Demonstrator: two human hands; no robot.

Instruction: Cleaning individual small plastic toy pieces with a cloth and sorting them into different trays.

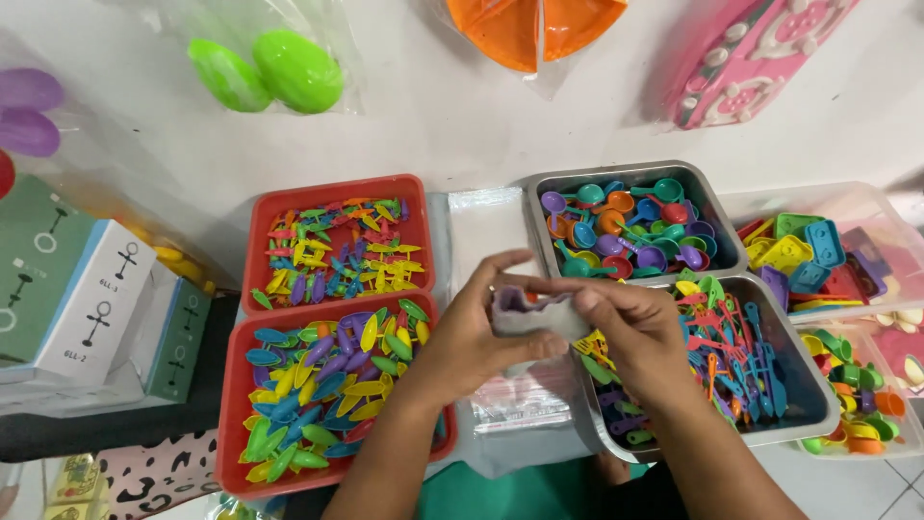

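Between red trays [337, 193] and steel pans [674, 173] of small toys, my left hand [472, 337] and right hand [635, 327] pinch open a clear bag [529, 313], which I fear could slip and spill.

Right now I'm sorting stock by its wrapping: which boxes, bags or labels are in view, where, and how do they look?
White carton: far left, boxy, blue edge, black symbols.
Green cartons: around it, same shape.
Clear bag: held open between left hand and right hand, centre.
Clear bag with green ovals: top left.
Pink pack: top right, white knobs.
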